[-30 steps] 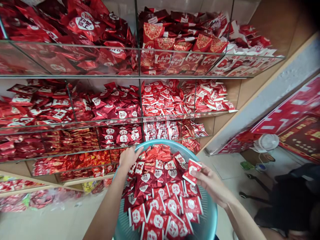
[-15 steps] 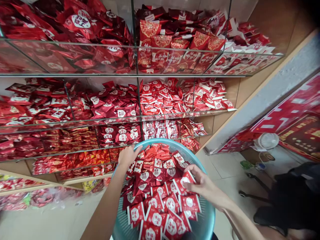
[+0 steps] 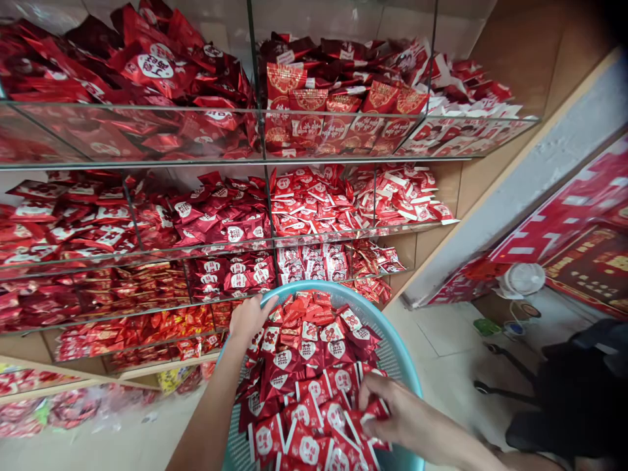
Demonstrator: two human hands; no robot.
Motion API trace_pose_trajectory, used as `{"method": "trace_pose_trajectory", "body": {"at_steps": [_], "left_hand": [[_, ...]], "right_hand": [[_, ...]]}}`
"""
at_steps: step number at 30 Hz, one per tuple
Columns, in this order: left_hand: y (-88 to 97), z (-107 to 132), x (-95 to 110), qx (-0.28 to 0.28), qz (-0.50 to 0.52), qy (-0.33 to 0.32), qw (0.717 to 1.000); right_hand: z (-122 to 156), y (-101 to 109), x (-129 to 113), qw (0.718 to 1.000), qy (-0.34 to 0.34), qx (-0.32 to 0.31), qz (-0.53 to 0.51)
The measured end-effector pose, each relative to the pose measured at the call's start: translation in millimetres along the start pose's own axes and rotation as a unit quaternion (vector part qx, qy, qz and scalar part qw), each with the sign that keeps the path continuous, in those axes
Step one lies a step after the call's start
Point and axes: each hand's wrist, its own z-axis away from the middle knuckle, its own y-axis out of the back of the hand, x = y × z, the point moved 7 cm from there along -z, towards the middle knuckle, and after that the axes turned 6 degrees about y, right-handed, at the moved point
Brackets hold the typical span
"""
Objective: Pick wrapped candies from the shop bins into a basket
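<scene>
My left hand point(image 3: 248, 316) is closed round the far left rim of a teal plastic basket point(image 3: 400, 327). Red candy packets fill much of this basket. Toward its near right side, the fingers of my right hand point(image 3: 392, 412) pinch a red candy packet point(image 3: 377, 410), partly hidden by them. Beside those fingers lies a red, white-edged packet point(image 3: 342, 379) with a round white print. Dark red packets point(image 3: 284, 360) are grouped at the middle left, and smaller bright red ones point(image 3: 321, 313) are at the far end.
Glass-fronted shelves point(image 3: 314, 157) ahead hold heaps of red candy packets in divided compartments. A black wheeled chair point(image 3: 564, 386) stands at the right. Near the wall sits a white round object point(image 3: 524, 280). Plastic-wrapped goods point(image 3: 78, 399) lie on the floor at left.
My right hand has moved down and toward me, from one white-edged packet, now lying in the basket, to another. My left hand stays on the rim. The view has tilted up slightly.
</scene>
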Motion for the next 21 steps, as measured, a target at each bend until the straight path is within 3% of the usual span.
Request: {"method": "trace_pose_trajectory", "body": {"at_steps": [5,9,16,21], "left_hand": [[-0.7,0,-1,0.005,0.006,0.000,1.000],[-2.0,-1,-2,0.014,0.010,-0.002,1.000],[-1.9,0,-3,0.006,0.014,-0.001,1.000],[-2.3,0,-5,0.023,0.013,0.003,1.000]], "right_hand": [[5,-9,-2,0.994,-0.011,-0.007,0.112],[2,6,-9,0.992,0.028,0.029,0.123],[-22,72,-31,0.974,0.116,0.148,0.124],[-43,129,-51,0.937,0.158,0.256,0.179]]}}
